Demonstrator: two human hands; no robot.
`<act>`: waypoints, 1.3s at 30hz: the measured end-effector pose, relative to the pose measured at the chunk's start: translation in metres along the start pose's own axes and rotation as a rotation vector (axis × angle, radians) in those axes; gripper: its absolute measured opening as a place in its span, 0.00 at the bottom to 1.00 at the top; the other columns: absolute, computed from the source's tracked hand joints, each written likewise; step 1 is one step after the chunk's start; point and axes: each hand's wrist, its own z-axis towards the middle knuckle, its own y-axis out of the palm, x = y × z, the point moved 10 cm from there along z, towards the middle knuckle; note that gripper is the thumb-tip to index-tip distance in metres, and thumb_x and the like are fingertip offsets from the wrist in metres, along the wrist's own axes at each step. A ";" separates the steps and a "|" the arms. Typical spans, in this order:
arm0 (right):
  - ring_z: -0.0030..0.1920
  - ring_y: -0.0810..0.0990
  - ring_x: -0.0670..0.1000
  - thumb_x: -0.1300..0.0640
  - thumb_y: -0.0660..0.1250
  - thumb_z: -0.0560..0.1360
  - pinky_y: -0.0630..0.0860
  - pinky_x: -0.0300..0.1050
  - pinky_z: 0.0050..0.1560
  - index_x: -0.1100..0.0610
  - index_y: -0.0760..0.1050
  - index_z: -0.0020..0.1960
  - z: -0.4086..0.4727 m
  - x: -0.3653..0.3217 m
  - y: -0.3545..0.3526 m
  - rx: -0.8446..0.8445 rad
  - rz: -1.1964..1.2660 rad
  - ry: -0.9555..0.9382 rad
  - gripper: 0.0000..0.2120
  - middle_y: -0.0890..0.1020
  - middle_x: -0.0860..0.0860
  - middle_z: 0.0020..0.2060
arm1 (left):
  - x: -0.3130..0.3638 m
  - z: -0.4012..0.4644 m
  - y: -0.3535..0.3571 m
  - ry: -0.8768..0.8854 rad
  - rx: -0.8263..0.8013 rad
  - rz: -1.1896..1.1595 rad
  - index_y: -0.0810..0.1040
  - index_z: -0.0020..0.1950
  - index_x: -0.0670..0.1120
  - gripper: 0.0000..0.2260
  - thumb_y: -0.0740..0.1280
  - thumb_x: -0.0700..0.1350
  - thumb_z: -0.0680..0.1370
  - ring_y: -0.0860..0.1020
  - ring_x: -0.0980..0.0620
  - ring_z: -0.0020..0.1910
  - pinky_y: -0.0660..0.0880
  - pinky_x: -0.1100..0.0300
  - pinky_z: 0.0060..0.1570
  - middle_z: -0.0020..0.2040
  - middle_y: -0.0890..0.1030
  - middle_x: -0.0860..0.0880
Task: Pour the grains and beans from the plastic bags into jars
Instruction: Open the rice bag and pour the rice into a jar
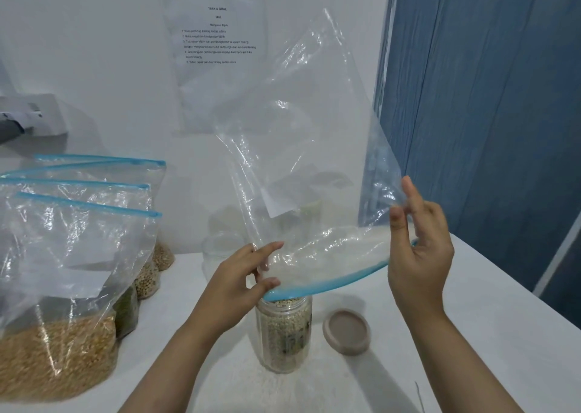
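An upturned, empty-looking clear zip bag [301, 148] with a blue seal hangs mouth-down over a glass jar [284, 334] full of pale grains. My left hand [239, 280] pinches the bag's mouth at its left end, right above the jar's opening. At the mouth's right end, my right hand [418, 249] pinches the plastic between thumb and fingers. The jar's brown lid [347, 331] lies on the table just right of the jar.
Several zip bags of grains and beans [63, 334] stand at the left on the white table [456, 334]. An empty glass jar [220, 255] stands behind my left hand. A printed sheet [217, 35] hangs on the wall; a blue curtain [487, 114] is at the right.
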 end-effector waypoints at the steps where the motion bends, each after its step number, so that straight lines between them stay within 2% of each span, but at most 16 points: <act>1: 0.48 0.73 0.43 0.57 0.64 0.82 0.70 0.39 0.47 0.48 0.71 0.71 0.000 0.000 0.000 0.000 -0.001 0.001 0.18 0.72 0.41 0.45 | 0.000 0.000 -0.001 0.001 0.010 -0.006 0.74 0.69 0.61 0.26 0.75 0.42 0.75 0.75 0.55 0.45 0.69 0.72 0.48 0.45 0.75 0.58; 4: 0.48 0.74 0.45 0.56 0.64 0.81 0.70 0.41 0.47 0.48 0.71 0.71 -0.002 -0.002 0.001 -0.006 -0.005 -0.016 0.18 0.73 0.41 0.45 | 0.003 0.001 -0.003 0.014 0.023 0.012 0.73 0.68 0.61 0.27 0.74 0.38 0.75 0.77 0.58 0.47 0.70 0.74 0.49 0.43 0.78 0.57; 6: 0.47 0.74 0.46 0.56 0.64 0.81 0.70 0.40 0.46 0.48 0.71 0.71 -0.003 -0.004 0.003 -0.014 -0.009 -0.030 0.18 0.73 0.40 0.45 | 0.004 0.002 -0.003 0.017 0.023 0.034 0.72 0.68 0.63 0.29 0.73 0.37 0.75 0.78 0.61 0.49 0.71 0.75 0.51 0.46 0.81 0.58; 10: 0.47 0.73 0.44 0.57 0.64 0.81 0.69 0.39 0.47 0.49 0.71 0.71 -0.004 -0.006 0.006 -0.026 -0.009 -0.049 0.18 0.72 0.40 0.46 | 0.004 0.002 -0.001 0.041 0.032 0.022 0.72 0.69 0.65 0.29 0.71 0.36 0.77 0.80 0.57 0.49 0.74 0.71 0.54 0.50 0.82 0.58; 15: 0.47 0.73 0.47 0.58 0.64 0.81 0.71 0.42 0.46 0.50 0.71 0.71 -0.004 -0.007 0.006 -0.027 0.000 -0.052 0.18 0.72 0.41 0.46 | 0.004 0.001 -0.001 0.060 0.027 -0.017 0.74 0.69 0.61 0.28 0.72 0.35 0.76 0.79 0.55 0.48 0.74 0.70 0.52 0.47 0.78 0.58; 20: 0.47 0.73 0.49 0.59 0.64 0.81 0.72 0.48 0.46 0.51 0.71 0.71 -0.002 -0.008 0.005 -0.020 -0.002 -0.065 0.19 0.72 0.42 0.46 | 0.005 0.000 0.001 0.055 -0.021 -0.030 0.69 0.71 0.62 0.29 0.72 0.38 0.77 0.77 0.55 0.50 0.75 0.69 0.53 0.48 0.75 0.61; 23: 0.47 0.73 0.48 0.60 0.65 0.81 0.72 0.46 0.46 0.52 0.71 0.71 -0.001 -0.008 0.006 -0.019 -0.008 -0.069 0.19 0.72 0.42 0.46 | 0.008 -0.004 0.003 0.075 -0.090 0.020 0.64 0.76 0.58 0.33 0.70 0.37 0.76 0.76 0.57 0.56 0.70 0.74 0.56 0.53 0.73 0.63; 25: 0.47 0.72 0.47 0.60 0.64 0.81 0.71 0.43 0.47 0.53 0.70 0.71 0.000 -0.009 0.007 -0.019 -0.011 -0.079 0.19 0.72 0.42 0.46 | 0.007 -0.004 0.003 0.058 -0.119 0.079 0.59 0.77 0.61 0.36 0.70 0.37 0.76 0.74 0.61 0.58 0.67 0.77 0.55 0.55 0.71 0.65; 28: 0.47 0.72 0.44 0.60 0.64 0.81 0.70 0.36 0.49 0.54 0.70 0.71 0.002 -0.012 0.007 -0.016 -0.011 -0.095 0.19 0.71 0.41 0.46 | 0.004 0.000 0.003 0.050 -0.129 0.132 0.53 0.77 0.65 0.37 0.69 0.38 0.78 0.75 0.61 0.54 0.69 0.76 0.52 0.56 0.70 0.65; 30: 0.47 0.72 0.46 0.60 0.64 0.81 0.69 0.35 0.50 0.54 0.70 0.71 0.004 -0.014 0.007 -0.009 -0.015 -0.105 0.19 0.71 0.40 0.46 | 0.003 0.002 0.004 0.040 -0.136 0.123 0.52 0.77 0.65 0.38 0.67 0.37 0.79 0.76 0.58 0.49 0.70 0.74 0.50 0.56 0.69 0.64; 33: 0.47 0.72 0.50 0.60 0.64 0.82 0.70 0.39 0.50 0.54 0.71 0.71 0.006 -0.015 0.009 -0.003 -0.017 -0.105 0.18 0.71 0.42 0.45 | 0.003 0.001 0.004 0.028 -0.116 0.076 0.53 0.78 0.63 0.37 0.67 0.35 0.79 0.76 0.57 0.46 0.69 0.75 0.50 0.53 0.68 0.63; 39: 0.46 0.73 0.54 0.62 0.64 0.81 0.72 0.47 0.51 0.54 0.71 0.71 0.004 -0.024 0.016 -0.018 -0.048 -0.153 0.19 0.71 0.41 0.46 | -0.002 -0.001 0.003 0.007 -0.075 0.027 0.58 0.77 0.59 0.35 0.70 0.37 0.78 0.76 0.57 0.48 0.68 0.76 0.48 0.51 0.71 0.59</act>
